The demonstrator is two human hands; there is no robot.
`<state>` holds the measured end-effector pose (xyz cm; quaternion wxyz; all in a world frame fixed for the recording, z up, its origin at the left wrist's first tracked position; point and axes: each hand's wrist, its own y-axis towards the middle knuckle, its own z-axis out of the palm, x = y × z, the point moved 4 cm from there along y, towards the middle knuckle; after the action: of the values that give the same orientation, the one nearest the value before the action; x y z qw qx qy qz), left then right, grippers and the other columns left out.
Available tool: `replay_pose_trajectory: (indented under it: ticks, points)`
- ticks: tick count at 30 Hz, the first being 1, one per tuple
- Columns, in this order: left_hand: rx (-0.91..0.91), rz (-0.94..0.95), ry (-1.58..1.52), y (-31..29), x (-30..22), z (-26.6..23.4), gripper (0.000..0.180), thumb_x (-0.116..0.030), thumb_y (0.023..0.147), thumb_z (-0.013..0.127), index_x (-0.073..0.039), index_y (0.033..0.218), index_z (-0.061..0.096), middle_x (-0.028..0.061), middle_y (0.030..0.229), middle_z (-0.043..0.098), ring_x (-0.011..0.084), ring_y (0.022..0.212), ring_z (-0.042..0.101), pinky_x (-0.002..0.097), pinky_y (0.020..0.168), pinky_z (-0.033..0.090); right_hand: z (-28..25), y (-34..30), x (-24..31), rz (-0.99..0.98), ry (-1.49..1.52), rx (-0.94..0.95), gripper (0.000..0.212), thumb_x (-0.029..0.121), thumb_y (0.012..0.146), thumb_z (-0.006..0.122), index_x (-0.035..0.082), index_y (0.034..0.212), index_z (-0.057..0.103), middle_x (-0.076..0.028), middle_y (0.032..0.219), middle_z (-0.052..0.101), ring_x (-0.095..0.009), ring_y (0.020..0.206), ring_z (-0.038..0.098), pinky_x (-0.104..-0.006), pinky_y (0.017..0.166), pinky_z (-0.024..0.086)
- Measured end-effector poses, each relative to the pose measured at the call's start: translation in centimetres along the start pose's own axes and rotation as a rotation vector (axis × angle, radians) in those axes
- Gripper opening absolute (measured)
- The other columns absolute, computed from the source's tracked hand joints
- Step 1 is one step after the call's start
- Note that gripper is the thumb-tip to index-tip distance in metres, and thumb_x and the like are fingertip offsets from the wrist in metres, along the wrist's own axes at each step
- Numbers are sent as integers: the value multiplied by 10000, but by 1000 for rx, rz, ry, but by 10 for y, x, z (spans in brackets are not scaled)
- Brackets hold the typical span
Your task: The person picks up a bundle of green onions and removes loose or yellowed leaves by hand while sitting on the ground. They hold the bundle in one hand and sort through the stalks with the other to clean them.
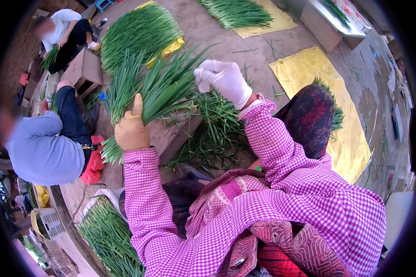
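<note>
Two gloved hands at work on long green chives: left hand (131, 130), in a tan glove, grip wrapped tight round the base of a chive bunch (155, 90), leaves fanning up and away. Right hand (224, 79), white-gloved, fingers curled shut just beside the leaf tips, pinching what cannot be told. Loose chives (212, 134) heaped below on a wooden crate (171, 136).
</note>
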<state>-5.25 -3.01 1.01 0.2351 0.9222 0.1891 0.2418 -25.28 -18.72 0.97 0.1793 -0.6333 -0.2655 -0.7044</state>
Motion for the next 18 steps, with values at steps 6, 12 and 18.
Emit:
replay_pose_trajectory:
  ticks: [6, 12, 18]
  points:
    - [5, -32, -5, -2, 3, -1, 731, -115, 656, 686, -393, 1297, 469, 8, 700, 528, 241, 571, 570, 373, 543, 468, -73, 11, 6, -195, 141, -276, 227, 202, 860, 611, -5, 947, 651, -42, 790, 659, -92, 724, 607, -220, 677, 464]
    - [10, -89, -22, 0, 9, 0, 699, -155, 676, 695, -400, 1292, 472, 19, 730, 562, 253, 567, 575, 373, 532, 466, -44, 12, -15, -160, -463, -2, 370, 288, 824, 647, 48, 1104, 613, -88, 893, 675, -199, 803, 634, -270, 750, 482]
    - [-5, -24, -30, -1, 7, -1, 711, -141, 661, 692, -378, 1296, 476, 16, 716, 541, 243, 594, 574, 370, 543, 459, 10, 5, -34, -681, -1235, 241, 278, 302, 831, 623, 92, 1009, 663, -97, 870, 674, -213, 771, 652, -302, 706, 505]
